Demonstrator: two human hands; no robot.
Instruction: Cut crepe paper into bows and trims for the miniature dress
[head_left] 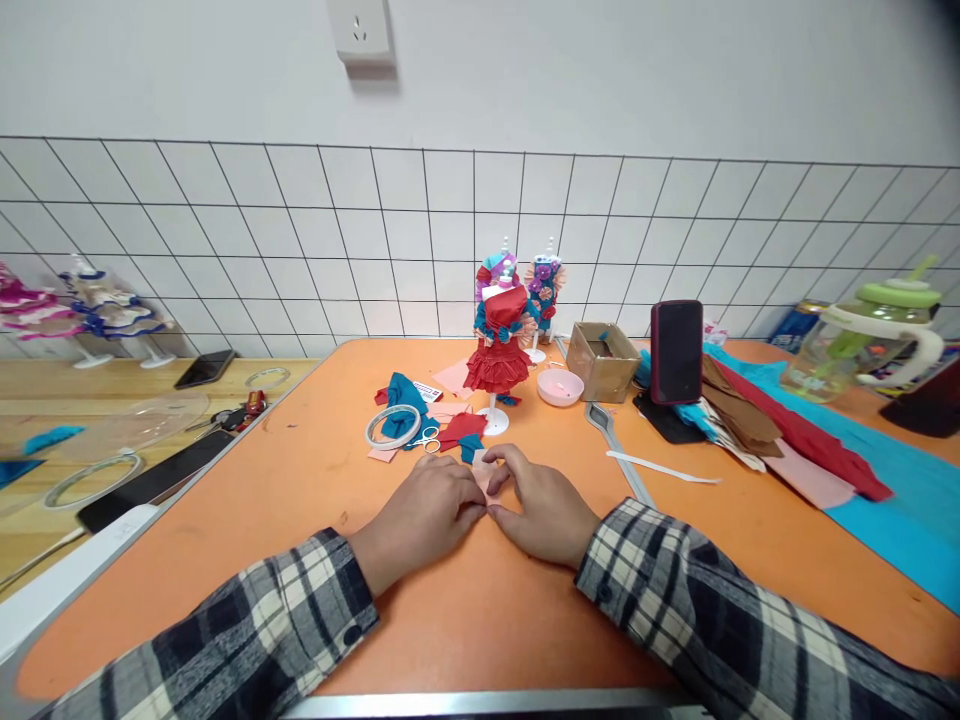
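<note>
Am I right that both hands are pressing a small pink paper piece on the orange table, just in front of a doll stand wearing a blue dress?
Not quite: the dress on the doll stand is red, with only some blue trim near the top. The rest holds: the head view shows the left hand and right hand together on the small pink paper piece on the orange table.

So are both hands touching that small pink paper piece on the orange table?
Touching. The head view shows the left hand and right hand pressed down on the pink paper piece, fingers meeting over it, no gap visible.
</note>
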